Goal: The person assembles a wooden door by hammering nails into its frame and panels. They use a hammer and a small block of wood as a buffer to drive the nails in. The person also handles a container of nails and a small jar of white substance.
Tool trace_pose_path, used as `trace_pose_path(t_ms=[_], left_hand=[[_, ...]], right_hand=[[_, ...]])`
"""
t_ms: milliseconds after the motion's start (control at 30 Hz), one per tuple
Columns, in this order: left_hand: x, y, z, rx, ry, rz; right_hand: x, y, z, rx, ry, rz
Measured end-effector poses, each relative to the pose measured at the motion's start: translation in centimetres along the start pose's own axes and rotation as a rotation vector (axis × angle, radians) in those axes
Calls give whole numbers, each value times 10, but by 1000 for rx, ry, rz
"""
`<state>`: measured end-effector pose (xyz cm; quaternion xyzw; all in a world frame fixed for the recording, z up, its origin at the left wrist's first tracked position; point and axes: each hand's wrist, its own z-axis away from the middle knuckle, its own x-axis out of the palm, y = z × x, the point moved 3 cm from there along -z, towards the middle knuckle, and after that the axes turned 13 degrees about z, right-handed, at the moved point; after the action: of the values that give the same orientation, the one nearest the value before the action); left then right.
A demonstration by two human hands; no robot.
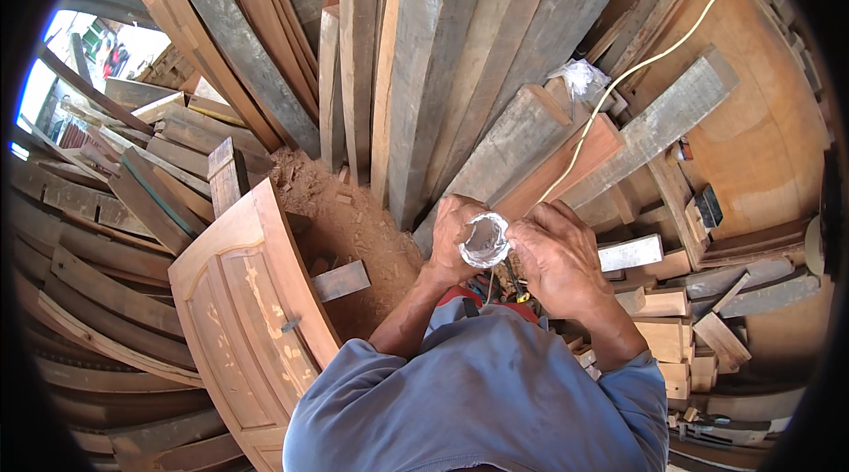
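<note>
My left hand (454, 238) is wrapped round a small cup-like container (485, 240) with a white rim and a pale, glossy inside, held in front of my chest. What is in it, if anything, I cannot make out. My right hand (557, 251) has its fingers closed at the container's right rim, thumb and fingertips pinched against it. To the left of my arms a wooden panel door (256, 322) stands tilted, with pale filler-like patches on its face and a small dark tool or scrap on it.
Long timber beams (433, 57) lean upright ahead. Sawdust (354, 224) covers the floor below them. A pale cable (610, 92) runs down from the upper right toward my hands. Stacked boards (115, 295) fill the left, wood blocks (668, 339) the right. A plastic bag (581, 79) lies on a beam.
</note>
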<state>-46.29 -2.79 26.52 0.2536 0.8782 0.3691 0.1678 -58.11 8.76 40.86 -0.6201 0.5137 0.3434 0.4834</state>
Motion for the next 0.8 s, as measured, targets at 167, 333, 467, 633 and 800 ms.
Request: trace_pose_path(t_ms=[167, 333, 467, 633, 800], left_hand=[[1, 2, -5, 14, -9, -106], [7, -3, -5, -36, -3, -140], [11, -13, 2, -34, 65, -108], [16, -14, 1, -61, 32, -175], [20, -16, 1, -30, 23, -219]], right_hand=[[10, -3, 5, -8, -7, 54], [28, 1, 10, 50, -51, -54], [35, 2, 10, 98, -59, -159], [42, 8, 15, 192, -60, -259], [50, 10, 22, 241, 16, -382]])
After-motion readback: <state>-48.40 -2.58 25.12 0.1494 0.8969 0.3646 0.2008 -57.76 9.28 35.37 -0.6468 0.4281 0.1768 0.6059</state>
